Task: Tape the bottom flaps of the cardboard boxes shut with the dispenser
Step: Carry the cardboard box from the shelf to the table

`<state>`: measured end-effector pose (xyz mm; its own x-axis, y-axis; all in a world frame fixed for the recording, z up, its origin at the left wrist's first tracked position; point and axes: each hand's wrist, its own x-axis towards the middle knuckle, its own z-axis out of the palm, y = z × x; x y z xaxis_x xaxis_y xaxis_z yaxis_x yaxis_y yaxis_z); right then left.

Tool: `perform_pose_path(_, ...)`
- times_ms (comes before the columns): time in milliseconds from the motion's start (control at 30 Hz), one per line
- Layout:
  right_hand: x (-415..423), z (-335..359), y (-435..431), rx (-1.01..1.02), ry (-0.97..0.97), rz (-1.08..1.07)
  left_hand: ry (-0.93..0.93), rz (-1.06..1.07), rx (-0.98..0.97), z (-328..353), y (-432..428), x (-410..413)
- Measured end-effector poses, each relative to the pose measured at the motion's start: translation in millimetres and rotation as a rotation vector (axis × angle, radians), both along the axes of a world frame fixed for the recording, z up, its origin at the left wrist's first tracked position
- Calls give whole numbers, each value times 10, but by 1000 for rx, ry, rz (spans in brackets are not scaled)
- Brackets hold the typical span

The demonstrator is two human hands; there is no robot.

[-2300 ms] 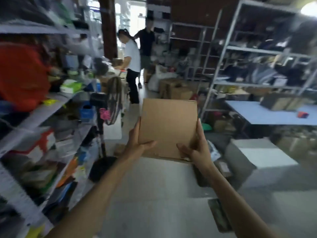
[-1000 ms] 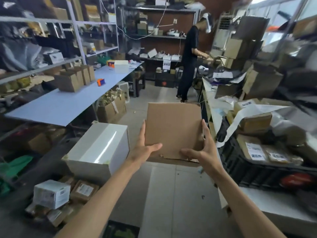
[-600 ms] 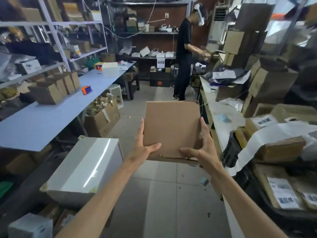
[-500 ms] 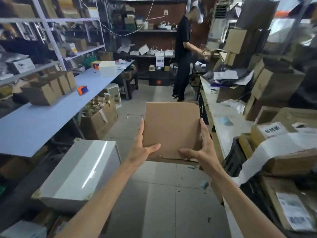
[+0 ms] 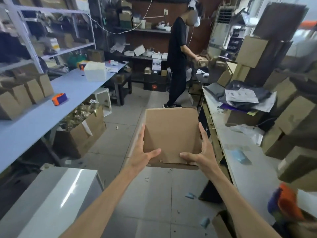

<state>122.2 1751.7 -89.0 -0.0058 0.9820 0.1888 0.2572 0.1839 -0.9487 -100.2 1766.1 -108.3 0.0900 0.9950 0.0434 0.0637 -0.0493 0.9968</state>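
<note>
I hold a flat brown cardboard box (image 5: 171, 133) level in front of me, over the aisle floor. My left hand (image 5: 141, 156) grips its left edge with the thumb on top. My right hand (image 5: 201, 152) grips its right edge the same way. The other fingers of both hands are hidden under the cardboard. An orange and purple tape dispenser (image 5: 59, 99) lies on the light blue table (image 5: 34, 121) to the left. A row of assembled brown boxes (image 5: 25, 93) stands beside it. A second orange and purple dispenser (image 5: 288, 203), blurred, sits at the lower right.
A person in black (image 5: 177, 62) stands at the far end of the aisle. A white bench (image 5: 243, 169) piled with cartons and bags runs along the right. A white box (image 5: 51, 203) sits low on the left. Shelving lines the left wall.
My view has swung from the left shelving to the aisle between the blue table and the white bench, and moved forward along it. Both hands keep the same hold on the cardboard.
</note>
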Motion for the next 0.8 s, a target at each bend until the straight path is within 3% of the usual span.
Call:
perform_pose_path(367, -16, -57, 2325, 0, -10, 105, -21, 104, -35, -4, 2066, -12)
perform_pose_path(800, -292, 47, 4890, -39, 48, 530, 17, 572, -39, 145, 3713, 11)
